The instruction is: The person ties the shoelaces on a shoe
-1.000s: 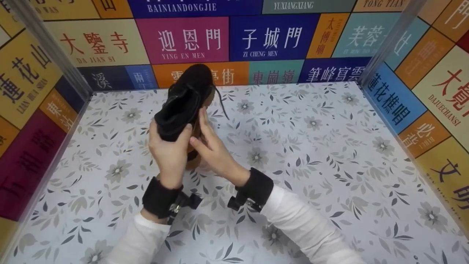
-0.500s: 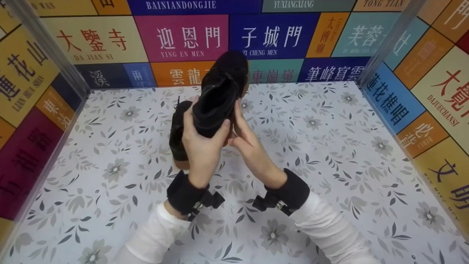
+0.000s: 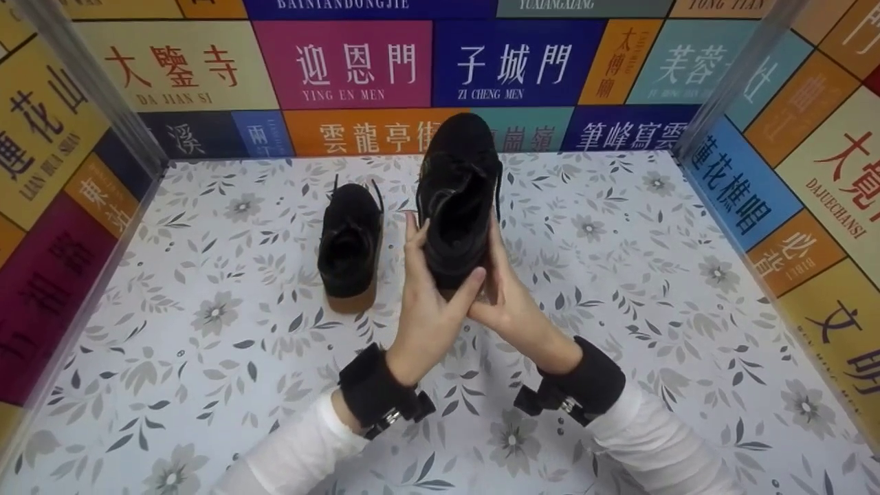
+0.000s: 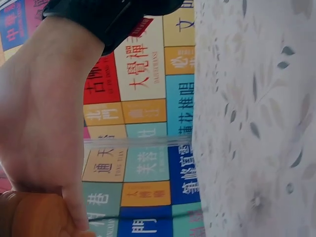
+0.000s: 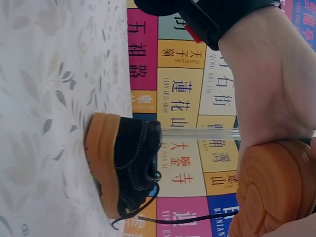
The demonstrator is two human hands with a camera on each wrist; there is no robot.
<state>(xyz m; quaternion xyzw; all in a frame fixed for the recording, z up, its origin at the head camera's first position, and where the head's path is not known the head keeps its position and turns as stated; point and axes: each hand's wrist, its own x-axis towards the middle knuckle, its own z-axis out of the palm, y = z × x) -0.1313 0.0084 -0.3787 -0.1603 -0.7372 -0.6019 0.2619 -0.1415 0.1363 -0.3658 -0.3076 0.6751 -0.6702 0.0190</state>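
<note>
Both hands hold a black lace-up shoe (image 3: 459, 148) by its heel end, toe pointing away toward the back wall. My left hand (image 3: 427, 320) grips its left side, thumb across the back of the heel. On the other side my right hand (image 3: 520, 309) lies with fingers along the shoe and thumb near the heel. The right wrist view shows its tan sole (image 5: 274, 180) raised well off the table. Its mate, another black shoe (image 3: 349, 234) with a tan sole, stands upright on the table to the left, toe also away.
The table is covered by a white floral cloth (image 3: 639, 344). Panels with Chinese place names form a back wall (image 3: 357, 65), a left wall (image 3: 51, 234) and a right wall (image 3: 818, 172). Loose laces (image 5: 187, 219) trail in the right wrist view.
Both hands have carried the held shoe to the right, turning its toe straighter toward the back wall. The standing shoe, earlier mostly hidden behind it, is now in full view.
</note>
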